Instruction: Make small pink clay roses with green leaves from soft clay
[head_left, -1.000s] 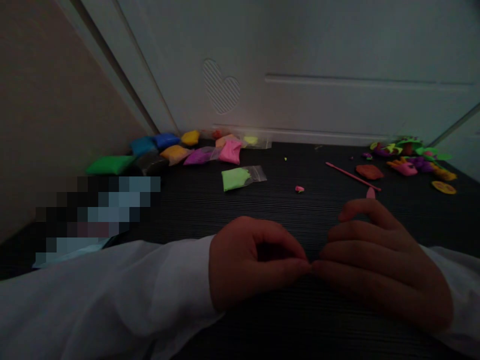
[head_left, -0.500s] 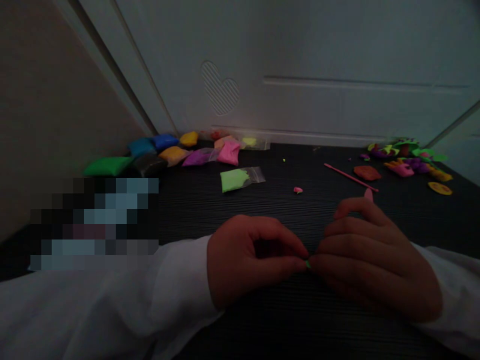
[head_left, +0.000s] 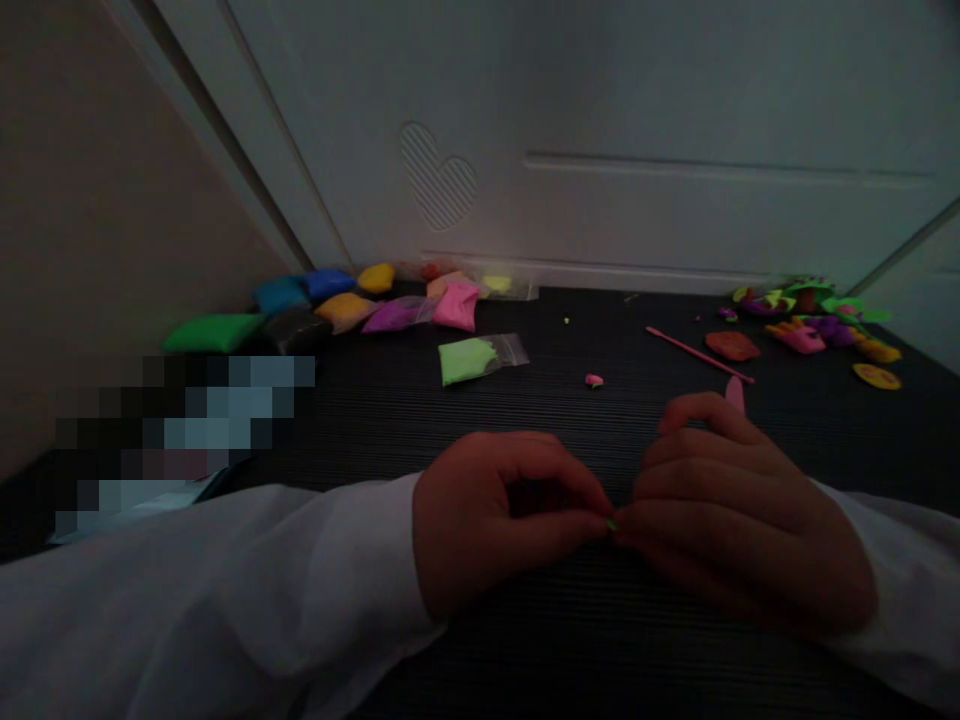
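Note:
Between the fingertips of both hands sits a tiny piece of green clay (head_left: 612,525), mostly covered. My left hand (head_left: 495,520) pinches it from the left, thumb against forefinger. From the right, the closed fingertips of my right hand (head_left: 750,520) press on the same piece. Behind the right hand's knuckles the flat end of a pink tool (head_left: 735,395) sticks out; whether it is held or lies on the table I cannot tell. A small pink clay bit with some green (head_left: 594,381) lies beyond the hands, near an opened bag of light green clay (head_left: 469,360).
Bags of coloured clay, among them a green one (head_left: 214,332) and a pink one (head_left: 455,305), line the back left. On the right lie a thin pink stick (head_left: 697,354), a flat reddish piece (head_left: 732,346) and several shaped clay figures (head_left: 801,335). A white panel (head_left: 637,220) rises behind the dark table.
Both hands stay pinched together on the green clay. My right hand has shifted slightly left, and less of the clay shows. The whole view has moved a little.

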